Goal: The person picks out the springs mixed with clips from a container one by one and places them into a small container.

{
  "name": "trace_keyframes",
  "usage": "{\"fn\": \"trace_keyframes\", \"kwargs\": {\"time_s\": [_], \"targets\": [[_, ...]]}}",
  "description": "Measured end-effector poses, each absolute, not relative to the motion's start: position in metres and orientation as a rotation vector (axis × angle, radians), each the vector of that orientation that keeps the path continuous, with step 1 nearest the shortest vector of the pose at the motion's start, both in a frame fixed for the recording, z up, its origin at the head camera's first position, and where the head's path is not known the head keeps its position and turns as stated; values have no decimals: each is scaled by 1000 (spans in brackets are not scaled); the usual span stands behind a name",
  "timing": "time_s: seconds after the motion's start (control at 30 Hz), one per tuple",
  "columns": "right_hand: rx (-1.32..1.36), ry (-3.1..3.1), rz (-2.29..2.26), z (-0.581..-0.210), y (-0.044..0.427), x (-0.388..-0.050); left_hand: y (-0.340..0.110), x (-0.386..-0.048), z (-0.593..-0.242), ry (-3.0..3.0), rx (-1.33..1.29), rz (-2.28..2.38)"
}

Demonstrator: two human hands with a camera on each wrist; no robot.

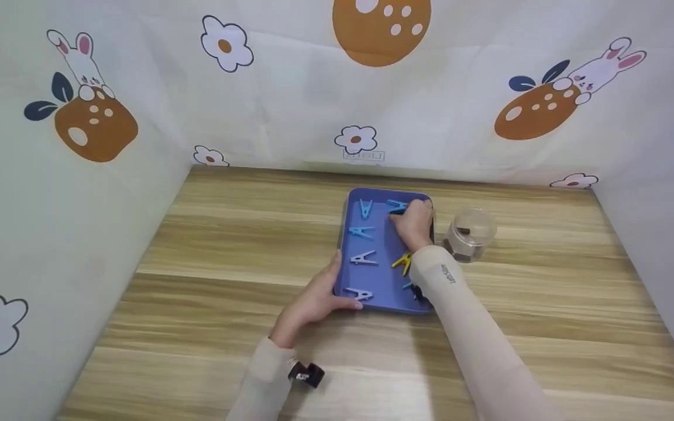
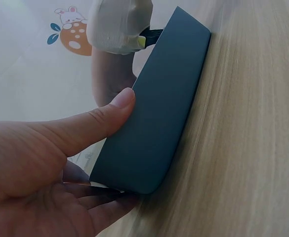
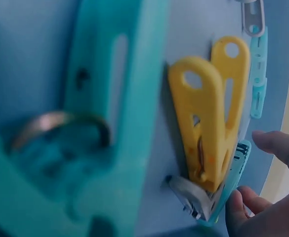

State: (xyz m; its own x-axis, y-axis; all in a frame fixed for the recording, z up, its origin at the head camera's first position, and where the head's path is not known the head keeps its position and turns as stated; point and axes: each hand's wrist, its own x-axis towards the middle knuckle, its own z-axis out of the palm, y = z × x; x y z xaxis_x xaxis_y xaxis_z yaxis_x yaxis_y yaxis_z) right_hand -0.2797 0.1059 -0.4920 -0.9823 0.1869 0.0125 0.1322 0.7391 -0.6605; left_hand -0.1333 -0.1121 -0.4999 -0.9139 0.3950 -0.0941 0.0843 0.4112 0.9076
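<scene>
A blue tray (image 1: 385, 242) on the table holds clothespins in two columns. My left hand (image 1: 315, 297) holds its near left corner, thumb along the near wall and fingers around the left side. My right hand (image 1: 414, 225) is inside the tray's far right part, beside a light blue clothespin (image 1: 396, 205). In the right wrist view, the right thumb and fingers (image 3: 237, 210) stand apart at a teal clothespin (image 3: 233, 180). A yellow clothespin (image 1: 402, 262) lies nearer, below that hand. The left column has blue clothespins (image 1: 362, 232) and lilac clothespins (image 1: 364, 258).
A clear round jar (image 1: 470, 235) with dark pieces inside stands just right of the tray. A teal clothespin (image 1: 408, 286) and a dark item (image 1: 418, 293) lie in the near right corner, partly under the right sleeve. A printed curtain (image 1: 290, 99) surrounds the wooden table (image 1: 226, 234).
</scene>
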Motion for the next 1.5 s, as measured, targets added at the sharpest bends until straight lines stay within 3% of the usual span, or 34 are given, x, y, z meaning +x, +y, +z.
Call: {"fn": "trace_keyframes", "kwargs": {"time_s": [1.23,1.5], "targets": [[-397,-3033,875,-491,100,-289,-110,-132,-499,2358,417,1507],[-269,-3020,837,-481,106,-290,-111,-133,-499,2363,426,1530]]}}
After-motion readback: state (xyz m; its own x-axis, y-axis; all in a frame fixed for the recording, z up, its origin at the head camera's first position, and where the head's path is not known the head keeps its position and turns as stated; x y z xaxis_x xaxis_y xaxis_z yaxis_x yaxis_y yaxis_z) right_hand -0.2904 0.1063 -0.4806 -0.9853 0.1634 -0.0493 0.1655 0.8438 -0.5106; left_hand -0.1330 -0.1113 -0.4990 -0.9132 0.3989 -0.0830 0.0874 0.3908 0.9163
